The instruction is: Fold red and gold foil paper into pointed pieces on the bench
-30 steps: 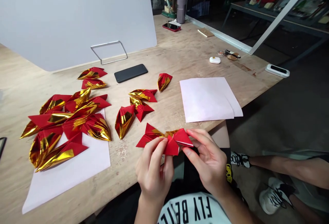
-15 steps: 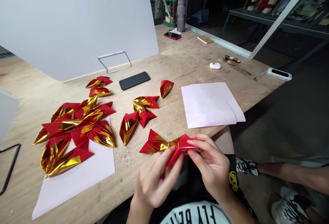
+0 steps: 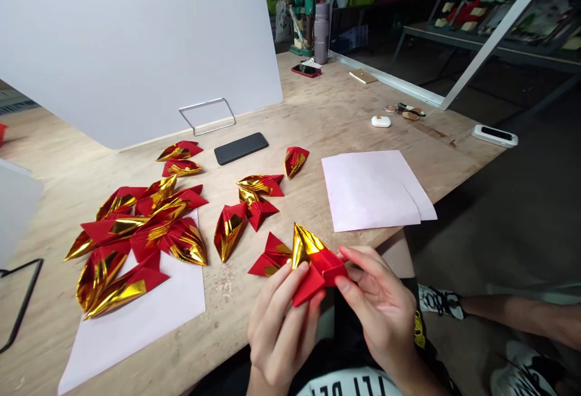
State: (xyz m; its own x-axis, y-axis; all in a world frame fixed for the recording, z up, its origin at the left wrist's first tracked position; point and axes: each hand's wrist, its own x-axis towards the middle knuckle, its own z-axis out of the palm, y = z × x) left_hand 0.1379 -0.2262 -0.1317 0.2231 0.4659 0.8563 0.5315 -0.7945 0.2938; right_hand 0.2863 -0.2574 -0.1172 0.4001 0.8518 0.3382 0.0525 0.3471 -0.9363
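I can see a red-and-gold folded paper (image 3: 318, 263) held up in front of the person, well nearer to them than the black phone (image 3: 241, 148). The left hand's (image 3: 284, 323) fingers are closed on its red flaps; the right hand (image 3: 381, 305) pinches the other end between thumb and fingertips. A heap of folded pieces (image 3: 147, 237) lies left of the phone, white sheets (image 3: 370, 187) to its right, a pale board (image 3: 158, 39) behind it.
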